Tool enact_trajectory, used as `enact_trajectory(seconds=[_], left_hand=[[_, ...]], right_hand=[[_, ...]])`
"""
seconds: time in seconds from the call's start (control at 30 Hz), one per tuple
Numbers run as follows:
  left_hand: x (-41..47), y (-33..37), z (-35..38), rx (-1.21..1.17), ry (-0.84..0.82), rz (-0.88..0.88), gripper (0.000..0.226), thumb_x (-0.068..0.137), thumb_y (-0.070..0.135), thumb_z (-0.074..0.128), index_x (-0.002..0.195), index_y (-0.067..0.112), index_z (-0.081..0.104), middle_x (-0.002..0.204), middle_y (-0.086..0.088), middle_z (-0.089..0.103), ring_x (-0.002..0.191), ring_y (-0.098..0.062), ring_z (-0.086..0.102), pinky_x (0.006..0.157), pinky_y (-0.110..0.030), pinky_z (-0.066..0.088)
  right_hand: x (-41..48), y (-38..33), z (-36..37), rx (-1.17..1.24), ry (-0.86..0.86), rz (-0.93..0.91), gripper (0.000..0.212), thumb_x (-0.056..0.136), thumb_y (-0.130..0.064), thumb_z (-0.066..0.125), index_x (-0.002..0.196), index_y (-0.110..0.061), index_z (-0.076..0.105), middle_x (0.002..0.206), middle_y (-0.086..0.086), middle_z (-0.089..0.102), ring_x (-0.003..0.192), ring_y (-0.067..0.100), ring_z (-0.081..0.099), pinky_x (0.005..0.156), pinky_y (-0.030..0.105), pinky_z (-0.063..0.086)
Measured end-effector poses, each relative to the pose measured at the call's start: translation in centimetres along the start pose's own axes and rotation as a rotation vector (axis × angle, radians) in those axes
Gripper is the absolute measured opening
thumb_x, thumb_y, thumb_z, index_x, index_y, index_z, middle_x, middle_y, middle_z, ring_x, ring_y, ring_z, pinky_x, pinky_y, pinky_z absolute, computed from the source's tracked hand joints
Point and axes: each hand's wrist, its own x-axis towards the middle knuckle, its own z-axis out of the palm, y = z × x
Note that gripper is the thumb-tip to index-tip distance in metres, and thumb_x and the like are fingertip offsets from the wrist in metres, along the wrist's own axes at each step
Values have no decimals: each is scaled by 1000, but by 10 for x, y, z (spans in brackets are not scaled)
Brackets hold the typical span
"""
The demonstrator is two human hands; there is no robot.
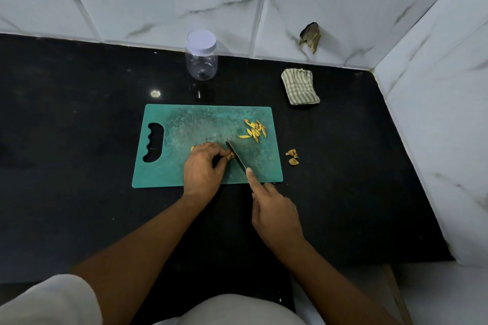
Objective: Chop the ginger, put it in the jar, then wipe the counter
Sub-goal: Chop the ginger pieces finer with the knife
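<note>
A green cutting board (184,124) lies on the black counter (79,140). My left hand (203,169) pinches a piece of ginger (230,156) down on the board, mostly hiding it. My right hand (274,211) grips a dark knife (236,157), index finger along its spine, blade edge against the ginger. A small heap of cut ginger strips (254,130) sits at the board's far right. A clear plastic jar (201,55) with a white lid on stands behind the board by the wall. A striped folded cloth (299,86) lies at the back right.
Ginger scraps (292,157) lie on the counter just off the board's right edge. White marble tile walls close the back and right side, with a broken hole (311,35) in the back wall. The counter's front edge runs near my body.
</note>
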Motion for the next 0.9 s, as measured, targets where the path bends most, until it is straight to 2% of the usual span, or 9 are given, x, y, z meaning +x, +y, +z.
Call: enact_trajectory(seconds=[0.23,0.33,0.43,0.6,0.7,0.9], left_hand=[[1,0,0,11,-7,4,2,90,18,77,91,19,78,91,7,72,88,-16,63,74,-35,52],[0,1,-2,19,1,9,2,90,19,77,92,18,78,92,6,72,88,-16,62,73,-32,49],[-1,2,0,8,-1,-14,3,90,20,78,92,19,79,92,6,73,88,-17,62,73,-33,49],[0,1,0,-11,1,-21,5,89,19,78,93,21,80,94,8,74,90,-15,62,76,-32,51],[0,1,-1,-11,4,-13,5,88,18,78,93,20,79,94,8,74,89,-15,62,75,-31,51],[0,-1,0,4,1,24,4,89,14,77,92,17,78,93,2,74,88,-19,62,76,-38,53]], right_hand=[[19,-16,-10,-81,-73,23,71,104,-15,44,165,-32,12,118,6,59,94,32,64,70,38,39],[20,-19,-12,-80,-88,34,71,104,-16,44,165,-32,12,118,6,59,94,32,64,70,37,39],[13,-12,-10,-57,-85,26,70,104,-15,45,165,-33,14,117,6,60,92,31,65,71,40,46],[-5,2,-1,-10,-24,2,71,101,-14,50,163,-33,21,107,7,61,73,29,62,64,43,52],[-5,2,-1,-20,-40,0,72,101,-15,48,164,-35,17,109,7,60,77,30,63,66,45,54],[21,-19,-6,-78,-66,23,73,103,-15,44,165,-33,11,115,8,59,91,34,64,68,38,38]])
